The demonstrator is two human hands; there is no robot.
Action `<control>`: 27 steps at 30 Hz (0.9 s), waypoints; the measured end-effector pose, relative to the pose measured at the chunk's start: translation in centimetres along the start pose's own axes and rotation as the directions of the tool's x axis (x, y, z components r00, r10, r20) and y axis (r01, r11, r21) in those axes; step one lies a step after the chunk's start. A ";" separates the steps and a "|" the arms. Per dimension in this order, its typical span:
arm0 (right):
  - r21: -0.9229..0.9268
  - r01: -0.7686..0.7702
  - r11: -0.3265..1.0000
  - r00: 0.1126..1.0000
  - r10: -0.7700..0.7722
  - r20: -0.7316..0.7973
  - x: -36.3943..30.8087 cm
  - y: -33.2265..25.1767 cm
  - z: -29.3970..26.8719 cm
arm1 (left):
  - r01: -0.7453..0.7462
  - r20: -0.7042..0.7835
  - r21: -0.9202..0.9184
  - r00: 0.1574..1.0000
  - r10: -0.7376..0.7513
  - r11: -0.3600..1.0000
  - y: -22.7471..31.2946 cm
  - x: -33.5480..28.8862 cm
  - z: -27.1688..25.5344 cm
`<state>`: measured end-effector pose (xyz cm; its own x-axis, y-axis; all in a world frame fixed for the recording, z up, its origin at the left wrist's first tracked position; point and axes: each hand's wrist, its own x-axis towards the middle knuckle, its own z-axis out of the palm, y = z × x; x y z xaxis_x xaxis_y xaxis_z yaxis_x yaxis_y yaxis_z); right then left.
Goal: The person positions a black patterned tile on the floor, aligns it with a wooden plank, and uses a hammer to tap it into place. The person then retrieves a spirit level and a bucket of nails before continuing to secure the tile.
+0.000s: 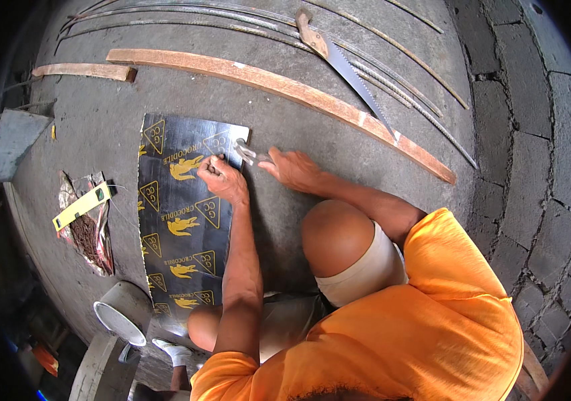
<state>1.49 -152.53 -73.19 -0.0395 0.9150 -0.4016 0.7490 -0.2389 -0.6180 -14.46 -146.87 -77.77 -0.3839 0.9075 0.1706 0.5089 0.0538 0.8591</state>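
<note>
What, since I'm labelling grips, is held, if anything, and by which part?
A hammer, by its handle, in the right hand; unclear for the left hand.

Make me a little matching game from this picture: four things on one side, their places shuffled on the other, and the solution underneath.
Things
1. handsaw
2. hammer
3. yellow level
4. left hand

Places
A. lying across the torn bag
B. over the black panel
C. with its blade crossing the long timber
D. in the right hand

Pairs: 1-C, 2-D, 3-A, 4-B
</note>
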 end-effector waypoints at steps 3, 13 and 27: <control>-0.083 -0.009 0.996 0.999 0.012 0.035 0.0 -0.2 0.1 | 0.052 0.034 -0.002 0.998 -0.052 0.999 0.3 0.4 -0.2; -0.016 -0.008 1.000 1.000 0.008 -0.024 0.3 1.1 0.7 | 0.029 0.235 -0.058 0.972 -0.014 0.998 0.7 1.6 1.6; 0.262 -0.307 0.915 0.950 0.310 0.033 3.4 2.6 -5.7 | -0.190 0.176 0.466 0.977 0.120 0.864 -0.3 1.2 3.0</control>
<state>7.07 -148.12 -72.27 0.1723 0.7845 -0.5957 0.5242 -0.5850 -0.6188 -12.70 -144.55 -79.25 -0.1785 0.9664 0.1848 0.8716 0.0681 0.4855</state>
